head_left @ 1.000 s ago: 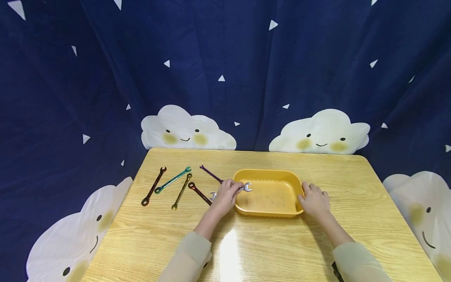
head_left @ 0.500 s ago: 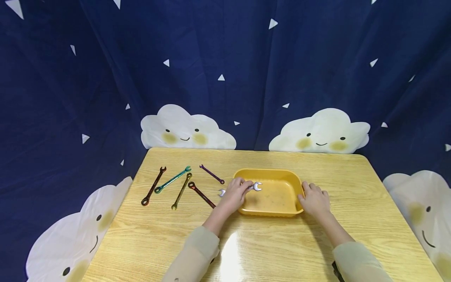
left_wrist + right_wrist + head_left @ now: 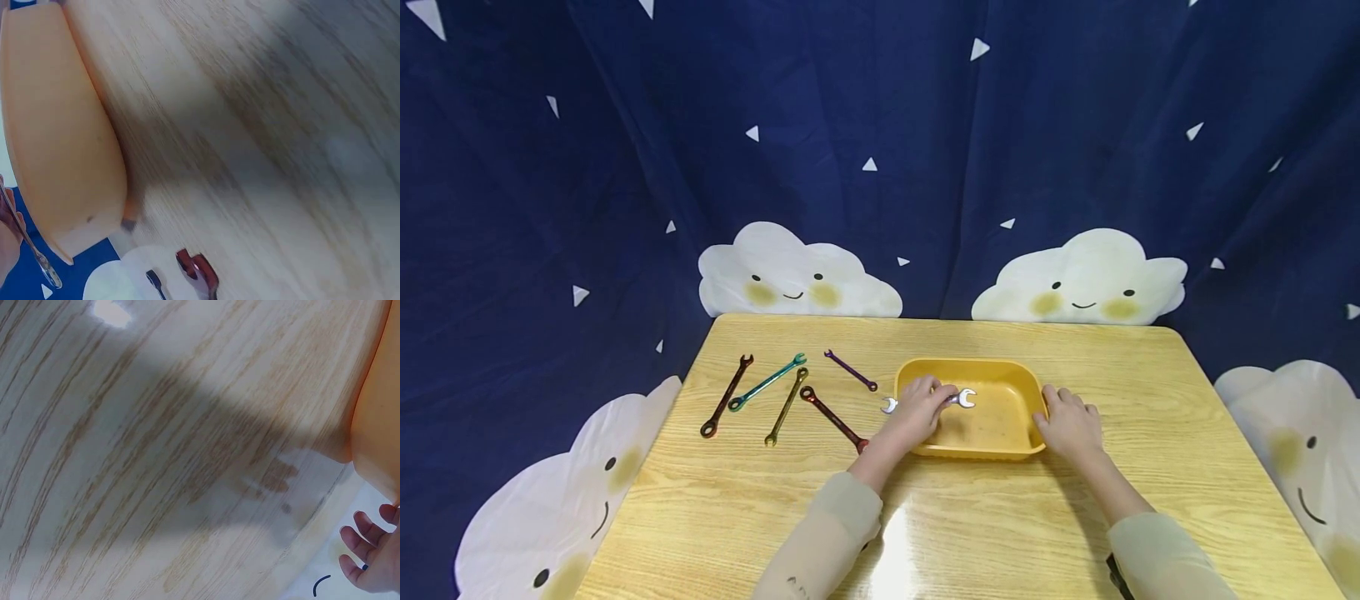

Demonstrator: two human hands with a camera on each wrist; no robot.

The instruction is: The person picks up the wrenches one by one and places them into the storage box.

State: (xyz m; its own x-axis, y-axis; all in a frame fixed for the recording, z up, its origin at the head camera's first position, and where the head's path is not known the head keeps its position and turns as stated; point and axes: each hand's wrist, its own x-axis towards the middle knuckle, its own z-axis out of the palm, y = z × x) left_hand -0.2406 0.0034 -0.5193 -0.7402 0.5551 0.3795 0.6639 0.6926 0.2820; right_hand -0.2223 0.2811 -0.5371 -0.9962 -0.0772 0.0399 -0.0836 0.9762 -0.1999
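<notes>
My left hand (image 3: pixel 917 412) grips a silver double open-end wrench (image 3: pixel 967 398) by its middle, over the left part of a yellow plastic bin (image 3: pixel 977 456). Both open ends of this wrench stick out past the fingers. The left wrist view shows the wrench (image 3: pixel 45 269) at the lower left, beside the bin's wall (image 3: pixel 69 125). My right hand (image 3: pixel 1073 425) holds the bin's right rim, thumb over the edge. In the right wrist view several fingers of that hand (image 3: pixel 378 550) lie outside the bin; the thumb is hidden. No wrench shows in the visible part of the bin.
Left of the bin lie several wrenches: a dark red one (image 3: pixel 727 397), a teal one (image 3: pixel 768 382), a gold one (image 3: pixel 787 406), a purple one (image 3: pixel 852 372) and another red one (image 3: pixel 833 417), partly behind my left wrist. A dark blue curtain (image 3: pixel 925 150) hangs behind the wooden table (image 3: pixel 1150 392).
My left hand has moved right with the silver wrench, from the bin's left rim to over its inside. More of the nearest red wrench now shows. The right hand and bin stay put.
</notes>
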